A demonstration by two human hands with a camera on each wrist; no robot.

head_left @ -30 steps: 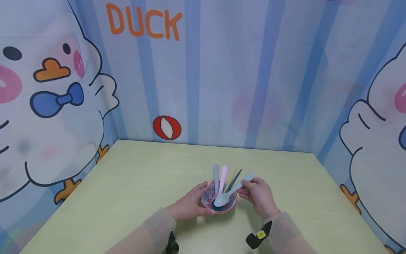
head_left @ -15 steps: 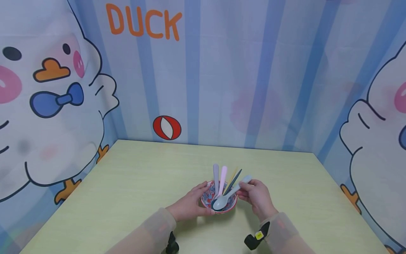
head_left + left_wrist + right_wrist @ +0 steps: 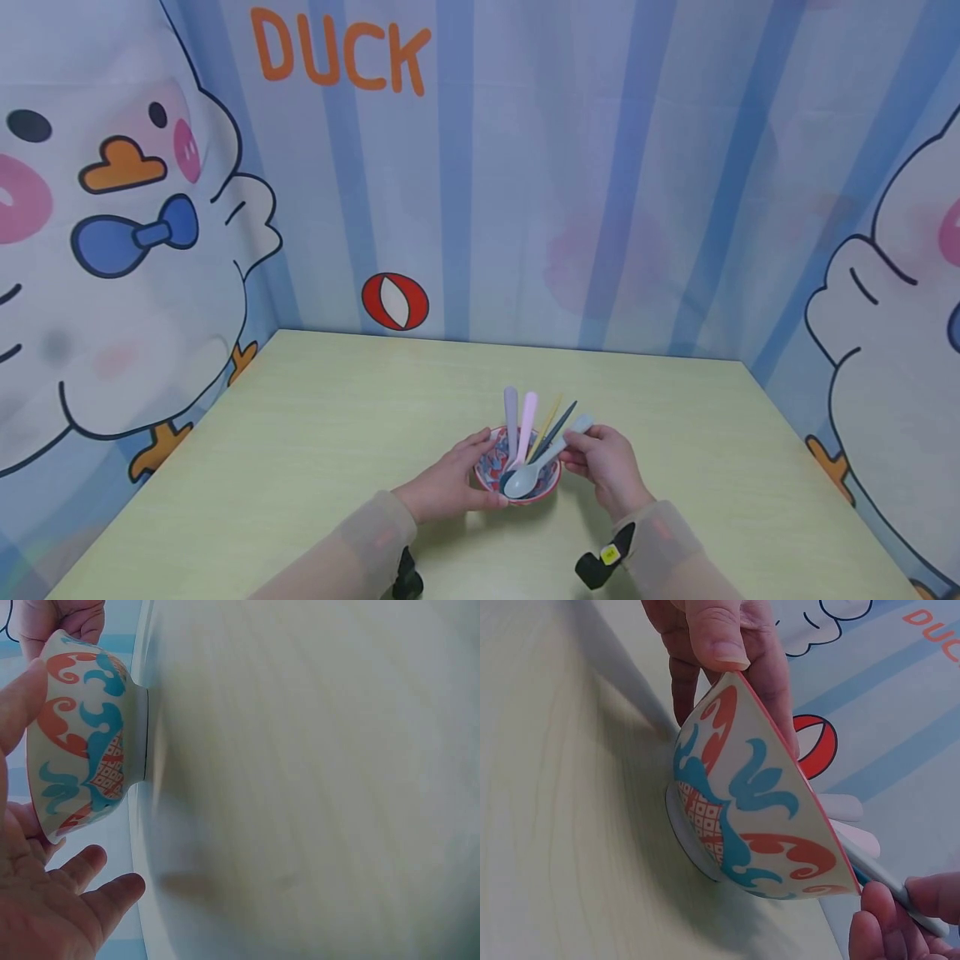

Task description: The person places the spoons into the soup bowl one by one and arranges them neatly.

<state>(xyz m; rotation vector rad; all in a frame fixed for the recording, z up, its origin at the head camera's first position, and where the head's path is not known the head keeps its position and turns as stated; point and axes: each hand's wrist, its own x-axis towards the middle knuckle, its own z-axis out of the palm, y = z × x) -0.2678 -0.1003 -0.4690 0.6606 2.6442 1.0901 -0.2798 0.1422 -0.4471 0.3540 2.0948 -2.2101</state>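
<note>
A patterned bowl [image 3: 82, 735] with a red rim and blue and orange motifs is low over the tabletop, near the table's middle. My left hand [image 3: 453, 479] grips it by the rim, thumb on the near side and fingers on the far side. In my right hand [image 3: 611, 467] the handle of a pale blue spoon [image 3: 523, 482] is pinched between thumb and fingers. That spoon's head lies inside the bowl. A lilac handle [image 3: 511, 411], a pink handle [image 3: 528, 410], a thin yellow stick [image 3: 553, 408] and a dark pointed handle [image 3: 566, 417] lean out of the bowl's far side.
The pale wooden table [image 3: 337, 400] spreads around the bowl. Behind it hangs a blue striped backdrop [image 3: 510, 208] with duck drawings at both sides. Black wrist cameras [image 3: 596, 571] sit under the cuffs.
My right hand has shifted slightly left and down, bringing the spoon lower into the bowl. The dark handle has tilted a little to the right. My left hand and the bowl stay put.
</note>
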